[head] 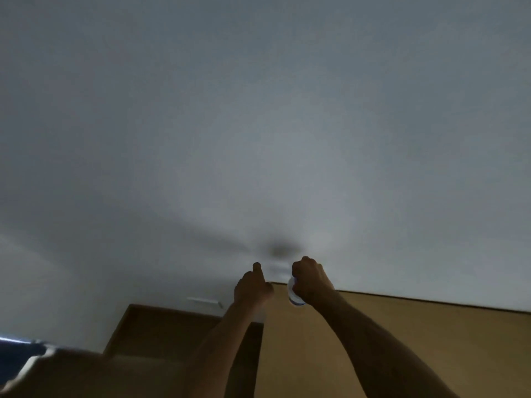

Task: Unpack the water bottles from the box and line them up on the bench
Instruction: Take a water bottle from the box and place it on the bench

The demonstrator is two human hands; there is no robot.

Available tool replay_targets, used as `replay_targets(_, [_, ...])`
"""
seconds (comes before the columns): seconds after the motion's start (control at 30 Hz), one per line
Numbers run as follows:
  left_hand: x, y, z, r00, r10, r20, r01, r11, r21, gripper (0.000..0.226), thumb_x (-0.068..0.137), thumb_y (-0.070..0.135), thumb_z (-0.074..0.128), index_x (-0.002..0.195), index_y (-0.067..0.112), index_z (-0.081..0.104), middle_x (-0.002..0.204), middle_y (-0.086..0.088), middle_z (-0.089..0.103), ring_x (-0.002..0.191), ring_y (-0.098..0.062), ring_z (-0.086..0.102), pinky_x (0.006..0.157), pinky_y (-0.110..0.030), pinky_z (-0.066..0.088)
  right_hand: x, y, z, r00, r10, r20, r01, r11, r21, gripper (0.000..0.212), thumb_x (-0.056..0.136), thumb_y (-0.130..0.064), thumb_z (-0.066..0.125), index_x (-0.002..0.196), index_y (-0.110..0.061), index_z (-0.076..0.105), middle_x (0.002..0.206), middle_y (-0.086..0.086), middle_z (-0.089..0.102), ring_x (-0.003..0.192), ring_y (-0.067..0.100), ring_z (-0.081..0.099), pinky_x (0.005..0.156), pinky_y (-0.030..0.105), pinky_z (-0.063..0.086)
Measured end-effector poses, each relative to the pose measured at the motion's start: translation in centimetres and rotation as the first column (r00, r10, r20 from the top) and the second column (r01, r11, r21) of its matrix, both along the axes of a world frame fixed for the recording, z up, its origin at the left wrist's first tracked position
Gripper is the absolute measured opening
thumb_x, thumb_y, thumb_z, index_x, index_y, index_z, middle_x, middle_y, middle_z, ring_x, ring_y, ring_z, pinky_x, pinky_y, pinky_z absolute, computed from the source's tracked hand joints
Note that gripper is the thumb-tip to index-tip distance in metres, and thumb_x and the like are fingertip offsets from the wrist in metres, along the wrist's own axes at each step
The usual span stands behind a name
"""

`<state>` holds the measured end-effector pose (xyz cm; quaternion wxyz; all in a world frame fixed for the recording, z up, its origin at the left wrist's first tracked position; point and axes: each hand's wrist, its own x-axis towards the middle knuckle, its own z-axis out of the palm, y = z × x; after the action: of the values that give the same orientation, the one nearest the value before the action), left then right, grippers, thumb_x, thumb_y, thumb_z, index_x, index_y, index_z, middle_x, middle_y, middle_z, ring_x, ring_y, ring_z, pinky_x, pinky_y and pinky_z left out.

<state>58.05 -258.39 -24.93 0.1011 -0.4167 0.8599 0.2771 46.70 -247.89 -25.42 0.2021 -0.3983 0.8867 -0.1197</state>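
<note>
Head view, dim and blurred. Two bare forearms reach up from the bottom edge to lower centre of the frame. The right hand [309, 280] is fisted, knuckles up, fingers wrapped round one water bottle [293, 294], whose white-and-blue body shows just left of the wrist. The left hand [253, 287] is curled with one digit raised; a pale shape below its wrist is indistinct, so its grip cannot be judged. One bottle is countable. A brown surface [402, 334] fills the lower right, beneath a pale wall [258, 110].

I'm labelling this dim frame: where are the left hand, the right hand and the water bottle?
left hand [253, 289]: head view, back of the hand.
right hand [309, 280]: head view, knuckles of the closed fist.
water bottle [293, 295]: head view, pale body showing beside the fist.
</note>
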Motion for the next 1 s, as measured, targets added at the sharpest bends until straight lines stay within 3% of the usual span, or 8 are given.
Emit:
replay_targets(0.1, [-0.6, -0.3, -1.6, 0.999, -0.049, 0.002, 0.049, 0.998, -0.042, 0.058, 0.095, 0.019, 0.053, 0.147, 0.012, 0.028, 0.128, -0.012, 0.055, 0.112, -0.024, 0.059, 0.085, -0.031, 0.048, 0.2, -0.5, -1.9, 1.0, 0.02, -0.016, -0.02, 0.999, -0.025, 0.007, 0.086, -0.009, 0.057, 0.087, -0.006, 0.063, 0.1, 0.012, 0.058, 0.083, 0.027, 0.061, 0.063, 0.027, 0.041])
replay_targets(0.27, [-0.5, -0.7, -3.8, 0.998, -0.053, 0.041, 0.055, 0.997, -0.049, 0.057, 0.095, 0.021, 0.053, 0.146, 0.012, 0.029, 0.132, -0.014, 0.051, 0.114, -0.027, 0.058, 0.088, -0.035, 0.05, 0.6, -1.9, -4.0, 1.0, 0.024, -0.015, -0.025, 0.998, -0.06, 0.015, 0.086, -0.007, 0.062, 0.101, -0.007, 0.065, 0.107, 0.012, 0.057, 0.087, 0.026, 0.062, 0.066, 0.026, 0.045])
replay_targets(0.43, [0.3, -1.8, -5.1, 0.996, -0.037, 0.083, 0.04, 0.998, -0.039, 0.057, 0.095, 0.021, 0.053, 0.145, 0.012, 0.028, 0.131, -0.015, 0.051, 0.113, -0.027, 0.058, 0.087, -0.036, 0.052, 0.0, -3.5, -3.9, 1.0, 0.015, -0.009, -0.016, 0.997, -0.074, 0.007, 0.083, -0.002, 0.059, 0.086, -0.007, 0.062, 0.098, 0.014, 0.061, 0.088, 0.031, 0.064, 0.063, 0.026, 0.04])
replay_targets(0.57, [0.4, -2.6, -5.1, 0.996, -0.021, 0.089, 0.023, 1.0, -0.015, 0.058, 0.095, 0.02, 0.052, 0.147, 0.012, 0.028, 0.133, -0.014, 0.05, 0.116, -0.028, 0.056, 0.093, -0.039, 0.051, 0.6, -3.4, -4.2, 1.0, 0.005, -0.031, -0.008, 0.996, -0.084, 0.011, 0.086, -0.005, 0.06, 0.097, -0.007, 0.062, 0.105, 0.013, 0.06, 0.092, 0.03, 0.063, 0.066, 0.025, 0.04])
replay_targets(0.67, [0.2, -2.8, -4.6, 0.997, -0.021, 0.075, 0.021, 1.0, -0.003, 0.056, 0.095, 0.019, 0.052, 0.145, 0.012, 0.029, 0.13, -0.013, 0.052, 0.114, -0.026, 0.057, 0.089, -0.035, 0.05, 0.3, -3.6, -3.3, 1.0, -0.011, -0.003, 0.011, 0.999, -0.043, 0.006, 0.085, -0.003, 0.061, 0.09, -0.007, 0.063, 0.097, 0.014, 0.063, 0.09, 0.03, 0.065, 0.066, 0.027, 0.045])
replay_targets(0.77, [-0.4, -2.7, -3.9, 0.997, -0.058, 0.049, 0.059, 0.998, -0.017, 0.056, 0.096, 0.021, 0.053, 0.146, 0.013, 0.029, 0.132, -0.013, 0.051, 0.116, -0.025, 0.057, 0.087, -0.031, 0.047, -0.2, -3.5, -2.5, 1.0, -0.016, 0.02, 0.016, 1.0, 0.009, 0.009, 0.086, -0.002, 0.058, 0.091, -0.003, 0.065, 0.096, 0.016, 0.066, 0.091, 0.029, 0.065, 0.066, 0.025, 0.04])
replay_targets(0.87, [-1.2, -2.6, -3.1, 0.996, -0.085, 0.007, 0.085, 0.996, -0.007, 0.058, 0.096, 0.021, 0.054, 0.147, 0.013, 0.028, 0.135, -0.013, 0.051, 0.12, -0.026, 0.054, 0.09, -0.032, 0.045, -0.4, -2.9, -2.1, 0.997, -0.06, 0.045, 0.059, 0.998, 0.036, 0.005, 0.088, -0.005, 0.059, 0.086, -0.01, 0.061, 0.099, 0.014, 0.065, 0.095, 0.027, 0.064, 0.067, 0.024, 0.039])
replay_targets(1.0, [-1.8, -2.6, -2.8, 0.997, -0.058, -0.042, 0.06, 0.997, 0.043, 0.058, 0.095, 0.021, 0.053, 0.148, 0.012, 0.029, 0.136, -0.014, 0.05, 0.123, -0.028, 0.051, 0.092, -0.033, 0.044, -0.4, -2.8, -2.4, 0.995, -0.102, 0.021, 0.102, 0.995, -0.002, 0.032, 0.082, -0.001, 0.06, 0.065, -0.016, 0.038, 0.093, 0.013, 0.064, 0.09, 0.027, 0.064, 0.064, 0.025, 0.038])
